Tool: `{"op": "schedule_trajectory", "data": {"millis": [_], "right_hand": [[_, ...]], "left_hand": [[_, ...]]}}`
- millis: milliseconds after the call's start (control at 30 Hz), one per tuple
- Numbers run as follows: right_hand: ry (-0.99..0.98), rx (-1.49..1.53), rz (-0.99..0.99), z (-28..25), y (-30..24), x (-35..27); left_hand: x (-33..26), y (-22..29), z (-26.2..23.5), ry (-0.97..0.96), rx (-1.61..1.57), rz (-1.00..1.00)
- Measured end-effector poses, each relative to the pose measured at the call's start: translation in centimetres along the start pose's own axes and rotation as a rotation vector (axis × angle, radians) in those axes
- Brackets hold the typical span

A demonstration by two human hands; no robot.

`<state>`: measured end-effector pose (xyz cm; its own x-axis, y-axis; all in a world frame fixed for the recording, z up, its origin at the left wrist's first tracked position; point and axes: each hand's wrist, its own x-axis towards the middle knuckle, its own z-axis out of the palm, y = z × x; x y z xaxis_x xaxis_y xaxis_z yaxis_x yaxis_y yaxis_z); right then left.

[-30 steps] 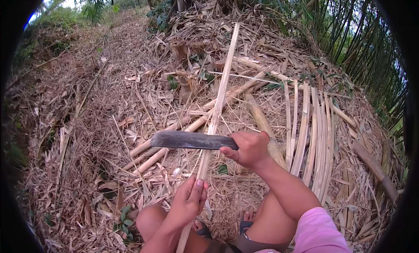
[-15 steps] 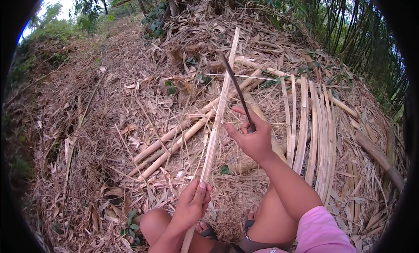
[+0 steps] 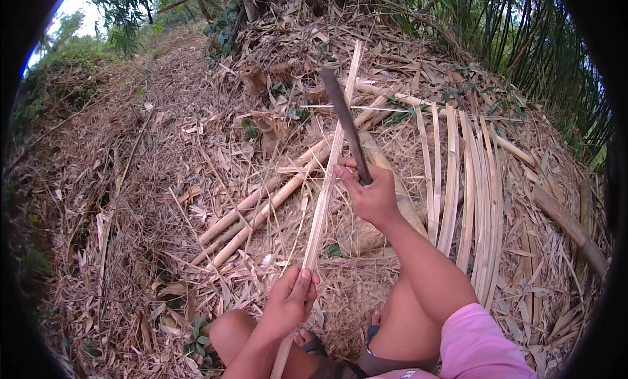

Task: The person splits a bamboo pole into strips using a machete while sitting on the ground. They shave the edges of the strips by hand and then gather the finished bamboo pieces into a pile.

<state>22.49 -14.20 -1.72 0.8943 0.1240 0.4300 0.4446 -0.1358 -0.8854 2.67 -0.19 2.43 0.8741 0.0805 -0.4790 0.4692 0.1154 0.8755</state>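
My left hand (image 3: 288, 300) grips the near end of a long pale bamboo strip (image 3: 330, 170) that slants up and away from my knees. My right hand (image 3: 373, 196) is shut on the handle of a dark long-bladed knife (image 3: 343, 117). The blade points up and away, next to the strip's right edge. Whether the blade touches the strip I cannot tell. My bare knees and sandalled feet show at the bottom.
Several split bamboo strips (image 3: 458, 183) lie side by side on the right. Round bamboo poles (image 3: 261, 209) lie crossed left of the strip. Dry leaves and husks cover the sloping ground. Green bamboo stems (image 3: 523, 45) stand at the back right.
The knife was held flat across the strip, blade to the left. My right hand has swung it up, so the blade now points away along the strip. My left hand stays put.
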Motion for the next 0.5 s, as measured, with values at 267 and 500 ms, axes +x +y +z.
{"op": "schedule_trajectory", "data": {"millis": [267, 500], "right_hand": [[0.080, 0.698, 0.478, -0.3, -1.1, 0.8], [0.486, 0.581, 0.360, -4.4, 2.4, 5.4]], "left_hand": [[0.3, 0.2, -0.9, -0.197, -0.325, -0.092], [-0.6, -0.6, -0.5, -0.072, -0.134, -0.108]]}}
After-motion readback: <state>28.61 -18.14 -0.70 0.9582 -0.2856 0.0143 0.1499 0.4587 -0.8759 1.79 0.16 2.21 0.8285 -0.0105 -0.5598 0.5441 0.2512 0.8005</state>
